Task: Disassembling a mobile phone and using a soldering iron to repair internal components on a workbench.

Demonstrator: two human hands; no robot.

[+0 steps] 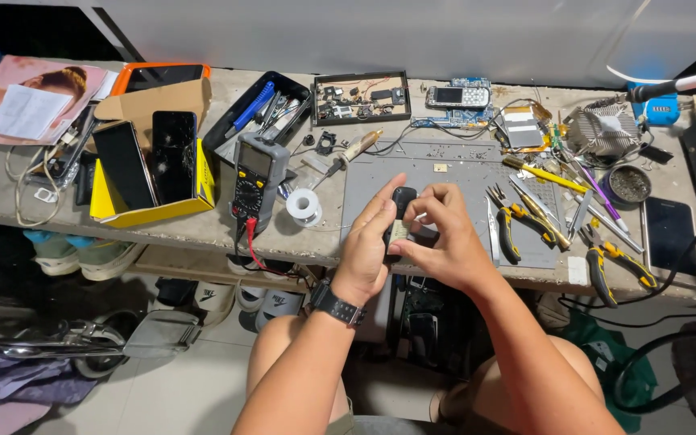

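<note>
I have both hands up over the front edge of the mat (pixel 453 173), closed together on a small black phone (pixel 401 211). My left hand (pixel 370 246) wraps its left side, thumb lying up along the casing, and my right hand (pixel 442 238) comes in from the other side with its fingers (pixel 427 208) pinched on the phone's upper half. A pale patch shows on the phone's body between my thumbs; I cannot tell what it is. The phone is held upright, clear of the mat, clamped by both grips. A black watch (pixel 335 306) sits on my left wrist, just below the grip.

Just left of the grip lies a solder spool (pixel 304 205), and beyond it a multimeter (pixel 251 181) leaning against a yellow box (pixel 155 181) with dark phones standing in it. A soldering iron (pixel 348 153) lies above and left of the grip. Right of the grip are yellow-handled pliers (pixel 517 221), and further right a second pair (pixel 618 262) near a flat smartphone (pixel 670 234). Straight beyond the grip, at the back of the bench, lie a parts tray (pixel 360 98) and a bare handset (pixel 457 97) on a circuit board.
</note>
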